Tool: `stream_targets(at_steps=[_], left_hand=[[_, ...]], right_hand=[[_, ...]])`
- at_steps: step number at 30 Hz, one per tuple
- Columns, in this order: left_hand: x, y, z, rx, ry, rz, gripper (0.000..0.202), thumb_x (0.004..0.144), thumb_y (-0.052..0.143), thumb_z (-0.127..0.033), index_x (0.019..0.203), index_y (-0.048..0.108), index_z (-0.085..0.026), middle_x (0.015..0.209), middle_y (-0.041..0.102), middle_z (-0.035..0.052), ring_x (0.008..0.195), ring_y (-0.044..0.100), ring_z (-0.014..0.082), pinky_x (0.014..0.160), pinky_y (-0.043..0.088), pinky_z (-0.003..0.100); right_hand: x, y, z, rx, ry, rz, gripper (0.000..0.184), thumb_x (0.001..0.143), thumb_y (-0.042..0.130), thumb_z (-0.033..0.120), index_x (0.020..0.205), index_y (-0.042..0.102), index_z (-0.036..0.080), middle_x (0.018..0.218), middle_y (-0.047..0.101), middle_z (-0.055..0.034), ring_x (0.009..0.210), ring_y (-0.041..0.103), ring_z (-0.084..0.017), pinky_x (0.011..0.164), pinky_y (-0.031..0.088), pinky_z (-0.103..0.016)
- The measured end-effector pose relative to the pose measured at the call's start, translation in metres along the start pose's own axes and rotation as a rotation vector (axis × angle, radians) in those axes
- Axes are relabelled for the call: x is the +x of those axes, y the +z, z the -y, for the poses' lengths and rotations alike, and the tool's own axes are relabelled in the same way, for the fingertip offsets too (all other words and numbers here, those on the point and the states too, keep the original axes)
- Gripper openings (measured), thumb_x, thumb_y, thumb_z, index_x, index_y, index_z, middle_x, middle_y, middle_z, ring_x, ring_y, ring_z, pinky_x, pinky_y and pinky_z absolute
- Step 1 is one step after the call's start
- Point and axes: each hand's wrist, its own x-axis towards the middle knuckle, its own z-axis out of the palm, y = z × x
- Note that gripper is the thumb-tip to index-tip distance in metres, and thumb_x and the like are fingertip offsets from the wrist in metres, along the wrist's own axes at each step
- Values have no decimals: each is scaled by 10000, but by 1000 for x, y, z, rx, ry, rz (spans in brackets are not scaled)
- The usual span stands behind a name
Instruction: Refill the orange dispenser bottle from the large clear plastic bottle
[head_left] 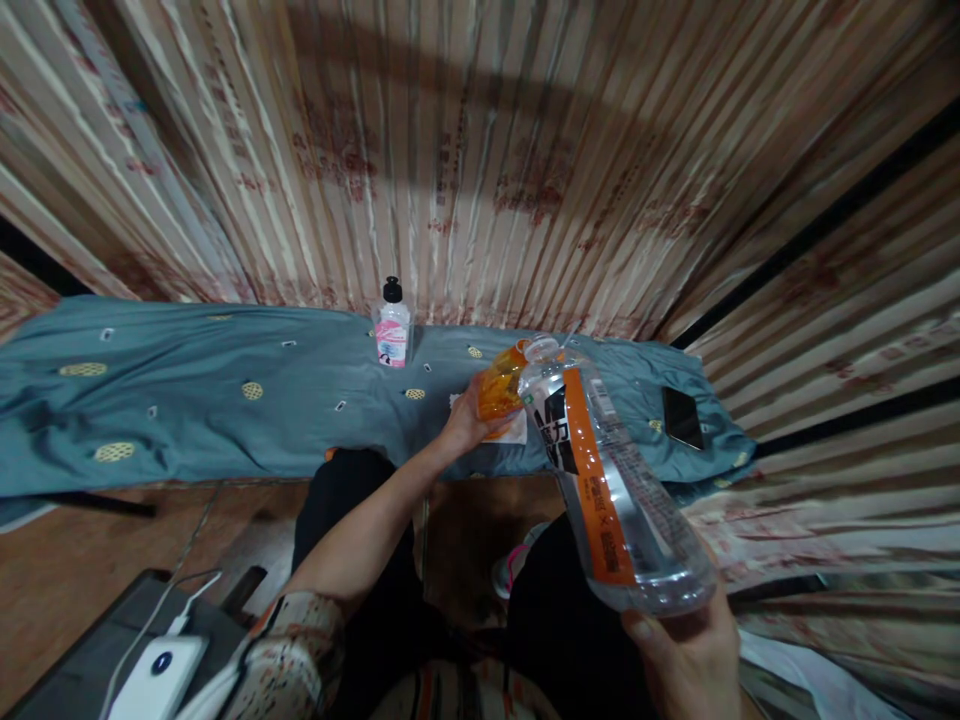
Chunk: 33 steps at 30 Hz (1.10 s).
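Observation:
My left hand [466,418] is wrapped round a small see-through orange bottle [498,388], which leans over the cloth. A white paper [514,432] lies under it. In my right hand [694,640] is a large clear plastic bottle [600,490] with an orange and black label, gripped near its base. The large bottle slopes with its neck up and to the left, right beside the top of the orange bottle. A clear round cap [541,348] shows at the two tops. Whether liquid runs between them, I cannot tell.
A pump-less squeeze bottle [392,325] with a black cap and pink label stands at the back of the blue cloth [187,390]. A black phone [682,418] lies at the right. Curtains [480,150] hang behind. A white power bank [159,675] with a cable sits at lower left.

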Motion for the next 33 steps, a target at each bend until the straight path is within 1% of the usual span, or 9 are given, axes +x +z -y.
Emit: stream_targets(at_steps=[3,6,8,12,15,19,25,29,33], left_hand=[[-1,-1,0,5,16,9,847,678,1073,-179,1455,739,-239,1366,941,96,1287,916,382,1223,741,539],[-2,-2,-1,18,20,14,856,699,1072,-189,1479,720,-223,1381,934,114,1301,910,383,1230,733,556],[-3,-2,-2,25,27,17,859,718,1071,-202,1496,707,-210,1403,926,129,1320,906,385,1241,726,559],[-3,-4,-4,48,45,22,845,734,1047,-183,1506,707,-215,1350,934,108,1259,920,378,1192,748,567],[-3,-5,-6,70,52,13,867,709,1051,-159,1510,725,-220,1328,934,92,1231,919,371,1182,751,567],[-2,-6,-6,63,30,4,835,681,1064,-149,1456,761,-220,1348,926,90,1277,901,363,1214,725,512],[-2,-7,-3,31,26,-1,850,680,1059,-172,1470,748,-231,1363,926,97,1251,900,350,1184,723,490],[-1,-6,1,18,55,-5,849,683,1073,-215,1472,760,-249,1332,929,74,1254,893,346,1179,724,496],[-1,-6,2,48,40,-15,845,685,1062,-176,1474,764,-229,1317,922,80,1240,899,349,1172,724,496]], right_hand=[[-1,3,2,32,14,-18,1233,564,1213,750,1575,729,236,1413,938,-139,1211,880,-374,1011,688,-405],[-2,7,2,72,-1,-2,1163,599,1224,679,1559,725,251,1375,953,-122,1190,903,-373,1001,703,-409],[-3,9,2,116,3,11,1128,586,1238,635,1529,734,277,1338,961,-82,1146,915,-343,990,703,-381],[-3,11,-2,151,-6,11,1104,586,1239,671,1497,758,274,1304,961,-92,1088,922,-346,937,726,-396],[-2,10,-9,154,-33,31,1046,666,1220,664,1523,756,284,1346,946,-111,1125,917,-366,951,731,-432],[-1,9,-16,174,-50,90,950,760,1196,632,1543,762,314,1392,945,-115,1155,920,-368,964,743,-448],[-1,10,-13,271,-20,103,972,642,1279,554,1485,838,354,1382,957,-79,1174,928,-327,965,760,-395],[0,5,-15,226,-53,162,969,710,1250,575,1549,816,355,1492,930,-117,1291,910,-373,1022,762,-447],[0,4,-21,211,-54,147,956,750,1230,563,1574,802,335,1541,914,-148,1348,904,-405,1075,769,-494]])
